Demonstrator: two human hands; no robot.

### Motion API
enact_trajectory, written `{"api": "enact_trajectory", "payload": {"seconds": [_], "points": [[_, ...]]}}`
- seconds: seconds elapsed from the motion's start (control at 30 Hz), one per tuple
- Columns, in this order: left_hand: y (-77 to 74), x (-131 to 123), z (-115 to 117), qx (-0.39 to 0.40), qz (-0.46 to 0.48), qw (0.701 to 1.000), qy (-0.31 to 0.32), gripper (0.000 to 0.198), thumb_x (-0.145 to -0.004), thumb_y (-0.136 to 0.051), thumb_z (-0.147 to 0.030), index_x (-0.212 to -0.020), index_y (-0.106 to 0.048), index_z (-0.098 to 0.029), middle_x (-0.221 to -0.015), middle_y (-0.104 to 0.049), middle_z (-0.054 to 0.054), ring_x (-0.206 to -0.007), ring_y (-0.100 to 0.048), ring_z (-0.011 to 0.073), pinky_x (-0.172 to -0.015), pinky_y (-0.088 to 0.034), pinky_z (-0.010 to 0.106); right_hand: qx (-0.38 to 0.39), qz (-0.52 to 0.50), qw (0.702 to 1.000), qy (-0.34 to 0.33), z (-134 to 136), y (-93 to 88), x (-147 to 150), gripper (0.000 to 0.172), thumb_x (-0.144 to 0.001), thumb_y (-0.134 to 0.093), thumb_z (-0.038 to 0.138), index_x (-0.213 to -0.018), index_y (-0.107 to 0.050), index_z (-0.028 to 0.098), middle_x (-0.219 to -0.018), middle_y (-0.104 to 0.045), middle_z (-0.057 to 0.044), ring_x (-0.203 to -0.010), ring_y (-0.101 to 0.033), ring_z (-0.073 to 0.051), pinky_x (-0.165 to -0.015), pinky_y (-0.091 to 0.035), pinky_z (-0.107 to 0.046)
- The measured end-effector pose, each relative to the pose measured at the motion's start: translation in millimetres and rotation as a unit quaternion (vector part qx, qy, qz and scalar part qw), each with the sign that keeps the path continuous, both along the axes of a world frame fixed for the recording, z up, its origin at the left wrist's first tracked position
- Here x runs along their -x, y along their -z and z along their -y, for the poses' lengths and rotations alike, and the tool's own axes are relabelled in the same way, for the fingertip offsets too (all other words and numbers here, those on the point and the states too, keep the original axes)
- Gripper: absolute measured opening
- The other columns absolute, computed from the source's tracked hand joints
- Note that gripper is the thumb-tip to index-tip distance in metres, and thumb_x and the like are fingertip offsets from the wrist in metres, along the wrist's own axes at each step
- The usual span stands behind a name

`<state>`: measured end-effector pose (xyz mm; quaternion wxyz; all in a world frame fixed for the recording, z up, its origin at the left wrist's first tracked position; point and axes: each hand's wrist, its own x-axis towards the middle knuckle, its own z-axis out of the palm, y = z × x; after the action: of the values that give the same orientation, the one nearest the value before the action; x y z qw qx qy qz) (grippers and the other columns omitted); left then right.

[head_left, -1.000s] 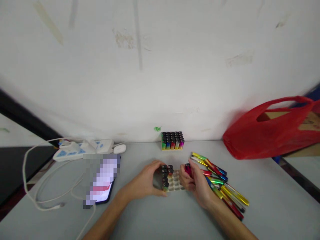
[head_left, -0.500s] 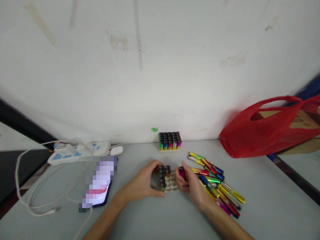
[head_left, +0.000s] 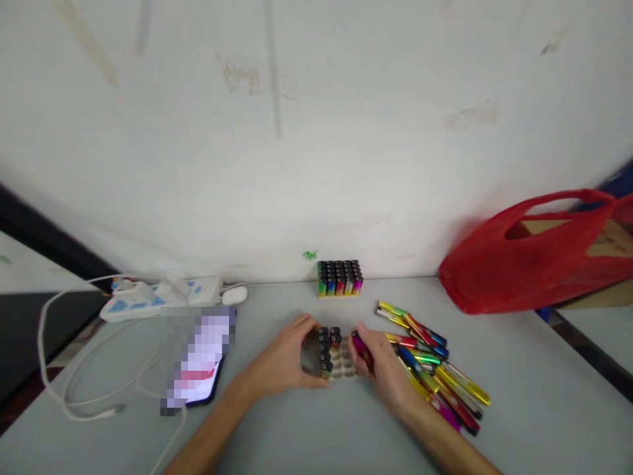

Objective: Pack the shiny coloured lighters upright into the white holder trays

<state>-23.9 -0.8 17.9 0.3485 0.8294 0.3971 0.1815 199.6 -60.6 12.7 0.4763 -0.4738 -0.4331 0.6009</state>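
Note:
A clear plastic lighter tray [head_left: 341,365] lies on the table in front of me. Black-topped lighters [head_left: 324,348] stand upright in its left column, and a couple more fill the back of the second one. My left hand [head_left: 291,353] grips the tray's left side, fingers at the back corner and thumb at the front. In my right hand [head_left: 383,359], just over the tray's right side, is a tilted magenta lighter [head_left: 361,344] with a dark top. Right of that hand spreads a loose pile of shiny coloured lighters [head_left: 435,376], partly hidden by my wrist.
A full block of upright lighters [head_left: 339,280] stands against the wall. To the left are a phone [head_left: 202,363], a white power strip [head_left: 161,297] and loose white cables. A red bag [head_left: 524,264] holding cardboard sits at the back right.
The magenta lighter has tilted in my right hand, so more of its body shows. My left hand keeps its place on the tray. The whole view has shifted slightly.

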Motion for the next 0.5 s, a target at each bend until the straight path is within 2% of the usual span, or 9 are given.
{"api": "enact_trajectory", "payload": {"seconds": [0.13,0.3,0.5], "points": [[0.7,0.7,-0.5,-0.006,-0.011,1.0,-0.001,0.068,-0.056,-0.11,-0.036,-0.103,-0.064,-0.02,-0.106,-0.06,0.001,-0.095,-0.061,0.0251,-0.082,-0.047,0.033,-0.012,-0.032,0.999,0.015,-1.4,4.1,-1.2,0.071,-0.101,-0.05,0.082,-0.064,-0.06,0.022,-0.053,-0.038,0.005,-0.052,-0.031,-0.014,-0.056,-0.023,-0.032],[-1.4,0.4,-0.3,-0.008,-0.016,1.0,-0.002,0.066,-0.057,-0.109,-0.033,-0.102,-0.063,-0.02,-0.106,-0.06,0.001,-0.096,-0.061,0.0251,-0.083,-0.047,0.032,-0.012,-0.045,0.998,0.032,-4.2,10.1,-4.3,0.072,-0.103,-0.048,0.081,-0.062,-0.057,0.023,-0.051,-0.035,0.006,-0.05,-0.028,-0.013,-0.054,-0.022,-0.032],[-3.3,0.3,0.1,-0.006,-0.016,1.0,0.0,0.064,-0.057,-0.109,-0.033,-0.099,-0.063,-0.019,-0.104,-0.06,0.0,-0.094,-0.06,0.0245,-0.081,-0.046,0.032,-0.014,-0.026,0.999,0.03,-3.7,7.1,-3.7,0.07,-0.104,-0.046,0.077,-0.061,-0.054,0.023,-0.052,-0.035,0.005,-0.051,-0.03,-0.014,-0.056,-0.022,-0.034]]}}
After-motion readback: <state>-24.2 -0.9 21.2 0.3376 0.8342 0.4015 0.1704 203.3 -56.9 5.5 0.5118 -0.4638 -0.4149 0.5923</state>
